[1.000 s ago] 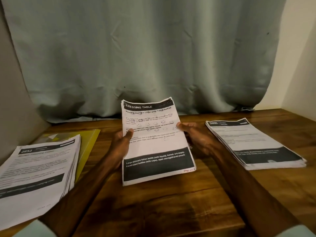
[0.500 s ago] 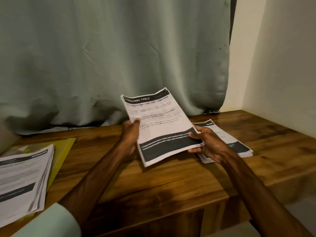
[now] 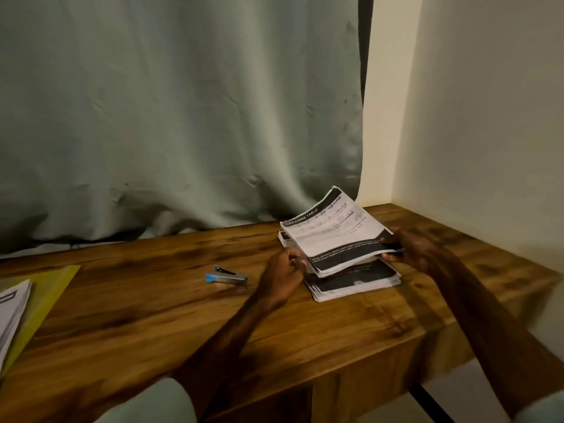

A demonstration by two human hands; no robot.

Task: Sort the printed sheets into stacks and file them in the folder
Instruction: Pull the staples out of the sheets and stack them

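Note:
A bundle of printed sheets headed "DRESSING TABLE" (image 3: 335, 236) hovers tilted just above the right-hand stack of sheets (image 3: 357, 280) on the wooden table (image 3: 152, 315). My right hand (image 3: 409, 248) pinches the bundle's right edge. My left hand (image 3: 283, 274) holds its lower left corner with curled fingers. At the far left another stack of sheets (image 3: 12, 309) lies on a yellow folder (image 3: 45, 300), both cut off by the frame edge.
A small stapler with a blue end (image 3: 226, 277) lies on the table left of my left hand. A grey-green curtain (image 3: 183, 117) hangs behind the table. A cream wall (image 3: 488, 132) closes the right side. The table's front edge drops off at lower right.
Both hands carried the bundle from the table's middle to the right, over the right-hand stack. My view swung right too. The stapler has come into sight.

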